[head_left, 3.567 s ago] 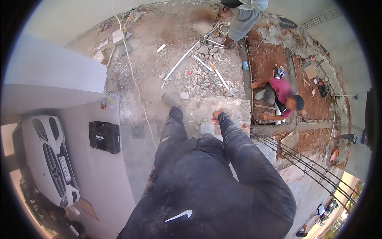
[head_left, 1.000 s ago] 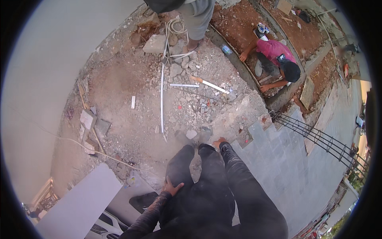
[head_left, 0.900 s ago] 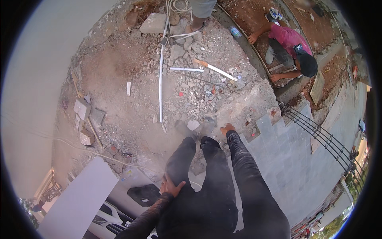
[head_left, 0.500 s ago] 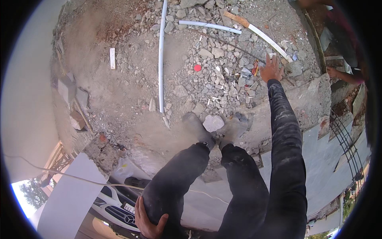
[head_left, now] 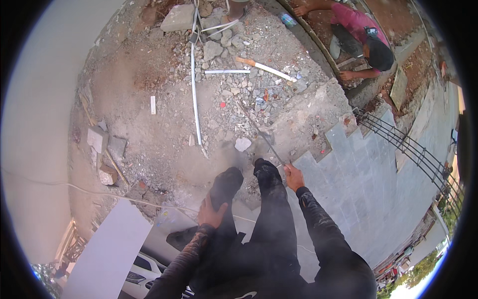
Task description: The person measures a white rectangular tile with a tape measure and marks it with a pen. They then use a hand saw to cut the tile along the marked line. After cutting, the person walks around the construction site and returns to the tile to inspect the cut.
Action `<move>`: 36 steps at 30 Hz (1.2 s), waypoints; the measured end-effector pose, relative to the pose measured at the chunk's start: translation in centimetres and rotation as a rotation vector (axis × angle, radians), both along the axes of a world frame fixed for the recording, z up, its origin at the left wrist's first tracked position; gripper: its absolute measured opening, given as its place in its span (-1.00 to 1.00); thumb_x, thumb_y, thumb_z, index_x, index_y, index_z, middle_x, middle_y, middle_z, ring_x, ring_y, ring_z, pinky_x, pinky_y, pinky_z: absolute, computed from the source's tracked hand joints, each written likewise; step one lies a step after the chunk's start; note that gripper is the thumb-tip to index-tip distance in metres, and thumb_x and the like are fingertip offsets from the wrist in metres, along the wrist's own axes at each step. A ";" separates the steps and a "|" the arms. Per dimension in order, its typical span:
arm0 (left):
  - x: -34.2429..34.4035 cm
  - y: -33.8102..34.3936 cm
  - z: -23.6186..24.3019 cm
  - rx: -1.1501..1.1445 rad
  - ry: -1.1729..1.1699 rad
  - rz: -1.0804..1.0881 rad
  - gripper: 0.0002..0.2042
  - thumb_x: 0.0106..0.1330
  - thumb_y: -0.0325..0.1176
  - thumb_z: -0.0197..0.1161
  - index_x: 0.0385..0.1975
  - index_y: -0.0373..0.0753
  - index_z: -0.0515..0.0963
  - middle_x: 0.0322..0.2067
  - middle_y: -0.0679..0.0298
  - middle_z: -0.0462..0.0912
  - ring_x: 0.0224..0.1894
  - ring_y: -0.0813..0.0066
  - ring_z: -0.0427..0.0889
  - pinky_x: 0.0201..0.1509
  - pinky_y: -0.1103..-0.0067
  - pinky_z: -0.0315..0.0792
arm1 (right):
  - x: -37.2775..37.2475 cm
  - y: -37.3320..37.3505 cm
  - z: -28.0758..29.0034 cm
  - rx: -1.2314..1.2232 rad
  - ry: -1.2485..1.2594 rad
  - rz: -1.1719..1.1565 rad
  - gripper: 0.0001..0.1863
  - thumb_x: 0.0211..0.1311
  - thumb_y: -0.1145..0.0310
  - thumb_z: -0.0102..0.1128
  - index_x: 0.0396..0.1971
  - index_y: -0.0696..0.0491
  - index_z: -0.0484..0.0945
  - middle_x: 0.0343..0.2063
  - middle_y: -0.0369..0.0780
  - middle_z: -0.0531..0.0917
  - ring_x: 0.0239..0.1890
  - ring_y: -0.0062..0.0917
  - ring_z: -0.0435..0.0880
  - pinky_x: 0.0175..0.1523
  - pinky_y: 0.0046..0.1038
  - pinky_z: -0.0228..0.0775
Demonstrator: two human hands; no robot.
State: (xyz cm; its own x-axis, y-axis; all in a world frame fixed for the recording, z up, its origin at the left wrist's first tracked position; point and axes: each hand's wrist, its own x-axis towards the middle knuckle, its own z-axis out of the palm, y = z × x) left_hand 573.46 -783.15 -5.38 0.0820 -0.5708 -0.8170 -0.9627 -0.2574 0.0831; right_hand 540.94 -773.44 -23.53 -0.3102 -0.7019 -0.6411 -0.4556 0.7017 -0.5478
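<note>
My right hand [head_left: 294,178] is closed around the near end of a thin dark metal rod [head_left: 266,140], held beside my right knee. The rod slants forward and left, its far end over the rubble; whether that tip touches the stones I cannot tell. My left hand [head_left: 211,214] lies spread on my left thigh and holds nothing. Between my feet sits a pale stone [head_left: 243,144]. Beyond the rod's tip are a small red disc [head_left: 223,105] and loose grey rubble [head_left: 239,84].
A long white pipe [head_left: 194,89] and a shorter pipe [head_left: 226,72] lie ahead, near a wood-ended white strip [head_left: 269,69]. A co-worker in a pink shirt [head_left: 356,20] crouches at far right. Grey tiles [head_left: 343,194] and a rebar cage [head_left: 403,134] lie right; a cable [head_left: 99,191] crosses left.
My right hand has picked up the rod from the rubble and drawn back toward my knee. My left hand stays on my thigh. The view has shifted, showing more of the co-worker.
</note>
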 end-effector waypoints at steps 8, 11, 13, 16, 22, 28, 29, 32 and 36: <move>-0.4 -4.6 2.5 0.079 0.280 -0.217 -0.39 0.17 0.03 0.25 0.13 -0.28 0.44 0.08 -0.06 0.52 0.15 -0.02 0.47 0.22 0.27 0.33 | 7.8 22.6 20.9 0.333 0.124 -0.422 -0.70 0.15 0.20 0.09 -0.38 0.14 0.66 -0.42 0.01 0.68 -0.32 -0.11 0.68 -0.19 -0.16 0.46; 4.3 -4.7 -0.9 0.154 0.392 -0.185 -0.53 0.18 0.00 0.24 -0.13 -0.31 0.62 -0.10 -0.03 0.64 0.03 0.00 0.57 0.14 0.29 0.40 | 14.9 30.4 22.9 0.532 0.121 -0.662 -0.75 0.05 0.24 0.13 -0.39 0.03 0.70 -0.39 -0.05 0.70 -0.26 -0.08 0.68 -0.08 -0.15 0.52; 6.5 -3.8 -3.8 0.232 0.456 -0.071 -0.56 0.18 0.01 0.24 -0.30 -0.32 0.67 -0.22 -0.02 0.69 -0.08 -0.01 0.63 0.05 0.27 0.46 | 18.7 39.1 20.3 0.567 0.267 -0.389 -0.78 0.04 0.29 0.14 -0.42 0.05 0.71 -0.40 -0.06 0.71 -0.30 -0.13 0.71 -0.12 -0.18 0.54; 7.9 -7.2 -2.0 0.078 0.240 -0.362 -0.63 0.08 -0.06 0.40 -0.34 -0.29 0.68 -0.44 0.09 0.72 -0.40 0.24 0.69 -0.24 0.38 0.53 | 23.5 40.4 22.9 0.615 0.147 0.071 -0.75 0.10 0.24 0.10 -0.42 0.02 0.72 -0.41 -0.10 0.72 -0.30 -0.17 0.72 -0.21 -0.18 0.54; -4.9 -5.4 0.7 -0.041 0.106 -0.621 -0.55 0.13 0.08 0.24 -0.34 -0.25 0.70 -0.35 0.00 0.71 -0.21 0.09 0.70 -0.08 0.29 0.52 | 29.3 50.2 21.8 0.598 -0.061 -0.354 -0.65 0.24 0.05 -0.02 -0.27 -0.06 0.67 -0.29 -0.12 0.72 -0.20 -0.15 0.69 -0.17 -0.13 0.50; -21.2 6.0 1.5 0.038 0.302 -0.613 -0.63 0.11 -0.01 0.31 -0.30 -0.20 0.71 -0.34 0.08 0.73 -0.23 0.24 0.71 -0.09 0.38 0.53 | 24.1 55.3 20.9 0.503 -0.163 -0.606 -0.72 0.23 0.16 0.03 -0.26 -0.01 0.64 -0.35 -0.12 0.70 -0.28 -0.17 0.69 -0.24 -0.14 0.50; -23.3 9.5 1.6 -0.156 0.392 -0.747 -0.72 0.14 -0.10 0.33 -0.42 -0.21 0.70 -0.53 0.24 0.69 -0.45 0.48 0.65 -0.31 0.53 0.51 | 22.5 56.1 21.1 0.476 -0.165 -0.596 -0.73 0.22 0.18 0.04 -0.26 -0.01 0.63 -0.37 -0.12 0.70 -0.29 -0.17 0.69 -0.25 -0.14 0.50; -31.3 18.6 3.1 0.187 0.440 -0.819 -0.64 0.18 -0.10 0.33 -0.19 -0.27 0.64 -0.36 0.21 0.72 -0.38 0.48 0.67 -0.25 0.52 0.53 | 17.4 58.2 21.7 0.390 -0.118 -0.424 -0.77 0.22 0.23 0.06 -0.25 0.01 0.62 -0.40 -0.12 0.69 -0.33 -0.19 0.69 -0.28 -0.15 0.50; -44.7 33.3 7.0 0.364 0.715 -0.996 -0.59 0.23 -0.09 0.31 -0.16 -0.35 0.62 -0.35 0.20 0.71 -0.37 0.46 0.66 -0.24 0.50 0.53 | 10.0 65.4 23.6 0.303 -0.394 -0.851 -0.83 0.22 0.31 0.07 -0.29 0.04 0.58 -0.50 -0.16 0.64 -0.46 -0.26 0.64 -0.40 -0.21 0.44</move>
State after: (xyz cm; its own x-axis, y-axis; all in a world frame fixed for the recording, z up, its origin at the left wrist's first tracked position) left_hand 528.76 -749.81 1.59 -0.7706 0.1326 -0.6234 -0.5221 0.4295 0.7368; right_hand 550.90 -708.07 0.10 -0.3612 -0.1325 -0.9230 0.4430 0.8466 -0.2949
